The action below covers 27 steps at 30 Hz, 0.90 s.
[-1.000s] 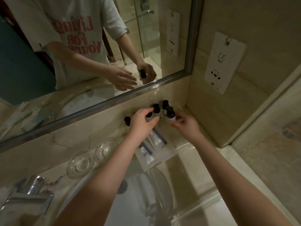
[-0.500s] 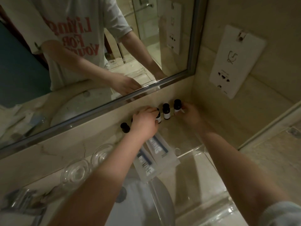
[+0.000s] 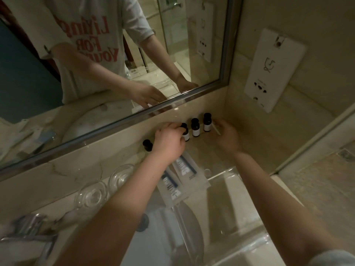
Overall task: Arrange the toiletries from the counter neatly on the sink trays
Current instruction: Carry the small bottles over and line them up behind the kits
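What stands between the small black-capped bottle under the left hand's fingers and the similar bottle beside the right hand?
In the head view, another small black-capped bottle with a white label stands upright there.

A large mirror (image 3: 25, 77) in a metal frame (image 3: 224, 45) fills the wall above a beige marble backsplash (image 3: 92, 152), and meets a side wall (image 3: 299, 14) of pale stone tiles carrying a white socket plate (image 3: 272, 70). Below, the veined marble tabletop (image 3: 57, 181) surrounds a white sink basin (image 3: 153, 250), with a chrome tap (image 3: 28, 229) at the lower left. To the right a pale-framed glass panel (image 3: 330, 127) stands over a mottled stone floor (image 3: 326, 189), all under dim, yellowish light.
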Each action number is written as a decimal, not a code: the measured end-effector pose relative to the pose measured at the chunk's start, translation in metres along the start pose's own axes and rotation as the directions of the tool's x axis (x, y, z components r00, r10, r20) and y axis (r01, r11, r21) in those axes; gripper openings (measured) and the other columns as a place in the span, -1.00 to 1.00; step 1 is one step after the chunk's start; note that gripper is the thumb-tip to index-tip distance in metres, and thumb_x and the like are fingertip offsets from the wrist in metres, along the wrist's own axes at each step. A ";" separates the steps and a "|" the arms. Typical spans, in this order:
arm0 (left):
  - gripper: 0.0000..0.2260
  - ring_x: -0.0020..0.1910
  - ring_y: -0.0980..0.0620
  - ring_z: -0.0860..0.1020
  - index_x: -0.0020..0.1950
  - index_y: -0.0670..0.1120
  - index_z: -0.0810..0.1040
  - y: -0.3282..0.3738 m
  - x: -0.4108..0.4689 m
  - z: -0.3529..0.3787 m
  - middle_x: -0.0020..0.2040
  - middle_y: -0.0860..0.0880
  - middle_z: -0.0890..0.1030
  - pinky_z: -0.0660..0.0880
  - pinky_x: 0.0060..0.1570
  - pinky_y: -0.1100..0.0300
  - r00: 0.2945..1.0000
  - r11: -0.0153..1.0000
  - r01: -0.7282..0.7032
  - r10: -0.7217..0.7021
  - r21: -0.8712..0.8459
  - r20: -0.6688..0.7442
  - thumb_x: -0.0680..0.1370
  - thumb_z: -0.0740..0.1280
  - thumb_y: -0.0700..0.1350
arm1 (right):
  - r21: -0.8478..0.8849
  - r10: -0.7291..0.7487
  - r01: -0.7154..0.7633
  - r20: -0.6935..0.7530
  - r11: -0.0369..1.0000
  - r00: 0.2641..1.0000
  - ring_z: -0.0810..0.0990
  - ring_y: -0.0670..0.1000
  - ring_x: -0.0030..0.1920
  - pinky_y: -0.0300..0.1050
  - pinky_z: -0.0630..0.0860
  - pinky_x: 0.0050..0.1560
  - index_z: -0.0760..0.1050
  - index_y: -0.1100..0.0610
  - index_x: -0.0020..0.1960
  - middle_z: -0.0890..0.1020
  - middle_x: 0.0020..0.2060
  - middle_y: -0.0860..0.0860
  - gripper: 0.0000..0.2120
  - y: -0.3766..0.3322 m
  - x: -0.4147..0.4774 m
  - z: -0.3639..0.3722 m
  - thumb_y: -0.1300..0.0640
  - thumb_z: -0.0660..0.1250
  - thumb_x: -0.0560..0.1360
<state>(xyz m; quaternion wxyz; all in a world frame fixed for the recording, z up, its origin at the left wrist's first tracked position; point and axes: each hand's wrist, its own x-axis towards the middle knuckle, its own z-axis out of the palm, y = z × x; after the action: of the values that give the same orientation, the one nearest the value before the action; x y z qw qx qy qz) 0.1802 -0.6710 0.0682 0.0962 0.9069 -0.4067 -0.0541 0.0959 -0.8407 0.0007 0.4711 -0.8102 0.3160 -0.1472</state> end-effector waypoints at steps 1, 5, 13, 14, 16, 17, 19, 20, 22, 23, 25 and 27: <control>-0.67 0.35 -0.10 0.33 0.30 -0.09 0.49 0.000 -0.006 -0.001 0.38 -0.06 0.43 0.32 0.29 -0.01 1.000 1.000 0.007 -0.007 -0.013 -0.029 0.55 0.20 -0.15 | -0.021 0.028 -0.028 -0.005 0.999 1.000 0.48 -0.04 0.08 -0.21 0.36 -0.01 0.43 0.10 0.28 0.53 0.10 -0.02 -0.63 -0.001 -0.006 0.000 0.18 0.33 0.49; -0.70 0.33 -0.11 0.34 0.26 -0.13 0.51 0.000 -0.036 0.000 0.33 -0.09 0.45 0.32 0.28 0.00 0.997 0.994 0.053 -0.059 -0.092 -0.058 0.56 0.20 -0.12 | -0.126 0.005 -0.001 0.027 0.992 1.000 0.50 0.09 0.20 -0.08 0.45 0.15 0.43 0.10 0.28 0.51 0.23 0.07 -0.62 -0.002 -0.038 0.005 0.11 0.35 0.47; -0.65 0.32 -0.10 0.35 0.33 -0.11 0.44 -0.013 -0.116 -0.001 0.34 -0.08 0.46 0.33 0.31 0.02 0.987 0.979 0.158 -0.160 -0.126 -0.008 0.56 0.22 -0.07 | -0.265 -0.180 0.192 0.066 0.945 0.981 0.48 0.11 0.19 0.00 0.45 0.14 0.50 0.12 0.21 0.56 0.14 0.07 -0.64 -0.031 -0.121 0.017 0.06 0.39 0.44; -0.64 0.33 -0.10 0.35 0.34 -0.11 0.43 -0.015 -0.129 -0.002 0.34 -0.08 0.46 0.33 0.31 0.01 0.984 0.975 0.178 -0.180 -0.134 -0.004 0.56 0.22 -0.06 | -0.256 -0.192 0.205 0.075 0.945 0.978 0.48 0.10 0.17 0.00 0.45 0.14 0.51 0.11 0.20 0.56 0.13 0.06 -0.64 -0.036 -0.132 0.019 0.05 0.40 0.43; -0.63 0.33 -0.12 0.35 0.35 -0.11 0.42 -0.020 -0.155 -0.004 0.33 -0.09 0.46 0.33 0.31 0.00 0.977 0.964 0.209 -0.213 -0.163 -0.004 0.56 0.23 -0.05 | -0.228 -0.226 0.242 0.095 0.943 0.970 0.50 0.08 0.14 -0.08 0.44 0.10 0.52 0.11 0.18 0.58 0.11 0.05 -0.65 -0.045 -0.156 0.025 0.07 0.41 0.43; -0.62 0.33 -0.12 0.35 0.35 -0.11 0.42 -0.023 -0.168 -0.004 0.33 -0.10 0.46 0.33 0.31 0.00 0.974 0.959 0.221 -0.226 -0.178 -0.007 0.55 0.23 -0.05 | -0.207 -0.241 0.259 0.106 0.943 0.965 0.52 0.07 0.12 -0.10 0.43 0.08 0.52 0.12 0.17 0.59 0.09 0.05 -0.66 -0.050 -0.169 0.028 0.08 0.42 0.42; -0.62 0.34 -0.11 0.35 0.36 -0.12 0.42 -0.030 -0.195 -0.006 0.33 -0.10 0.46 0.31 0.32 0.03 0.967 0.946 0.243 -0.254 -0.213 -0.022 0.55 0.25 -0.06 | -0.162 -0.267 0.288 0.138 0.944 0.954 0.54 0.06 0.07 -0.12 0.44 0.04 0.53 0.14 0.16 0.60 0.08 0.06 -0.67 -0.060 -0.195 0.036 0.10 0.44 0.42; -0.62 0.35 -0.11 0.35 0.35 -0.12 0.42 -0.035 -0.208 -0.007 0.34 -0.10 0.46 0.31 0.33 0.04 0.962 0.937 0.255 -0.271 -0.236 -0.034 0.55 0.25 -0.07 | -0.144 -0.278 0.300 0.156 0.943 0.948 0.55 0.05 0.04 -0.15 0.42 0.00 0.54 0.15 0.15 0.61 0.07 0.06 -0.67 -0.065 -0.208 0.041 0.11 0.45 0.41; -0.62 0.35 -0.12 0.36 0.34 -0.13 0.44 -0.047 -0.234 -0.010 0.33 -0.11 0.47 0.30 0.33 0.06 0.951 0.915 0.276 -0.305 -0.296 -0.056 0.54 0.27 -0.08 | -0.115 -0.277 0.303 0.195 0.946 0.941 0.56 0.02 -0.02 -0.21 0.39 -0.06 0.54 0.14 0.15 0.61 0.07 0.03 -0.67 -0.074 -0.233 0.054 0.11 0.45 0.41; -0.63 0.34 -0.13 0.37 0.33 -0.13 0.45 -0.053 -0.247 -0.011 0.31 -0.12 0.48 0.30 0.33 0.06 0.947 0.902 0.280 -0.316 -0.329 -0.062 0.53 0.28 -0.09 | -0.100 -0.267 0.293 0.214 0.951 0.940 0.56 0.00 -0.04 -0.22 0.39 -0.07 0.54 0.13 0.15 0.61 0.06 0.02 -0.67 -0.077 -0.244 0.061 0.10 0.45 0.41; -0.64 0.32 -0.12 0.40 0.31 -0.12 0.47 -0.068 -0.275 -0.013 0.29 -0.12 0.50 0.31 0.34 0.05 0.940 0.870 0.282 -0.336 -0.403 -0.067 0.52 0.29 -0.10 | -0.073 -0.245 0.272 0.262 0.959 0.933 0.56 -0.04 -0.08 -0.22 0.43 -0.07 0.53 0.09 0.15 0.61 0.00 -0.04 -0.67 -0.083 -0.267 0.076 0.06 0.44 0.41; -0.65 0.33 -0.10 0.40 0.30 -0.13 0.48 -0.081 -0.304 -0.014 0.30 -0.11 0.50 0.29 0.34 0.11 0.920 0.830 0.310 -0.384 -0.463 -0.073 0.52 0.31 -0.12 | -0.059 -0.241 0.272 0.309 0.961 0.920 0.56 -0.10 -0.12 -0.34 0.45 -0.11 0.53 0.04 0.14 0.58 -0.06 -0.12 -0.68 -0.091 -0.290 0.093 0.03 0.44 0.41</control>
<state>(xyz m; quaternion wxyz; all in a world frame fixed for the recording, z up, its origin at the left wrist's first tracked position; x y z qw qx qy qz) 0.0402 -0.3887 0.0704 0.3215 0.9209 -0.2023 -0.0872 -0.0399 -0.5571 0.0484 0.4486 -0.8802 0.1392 -0.0674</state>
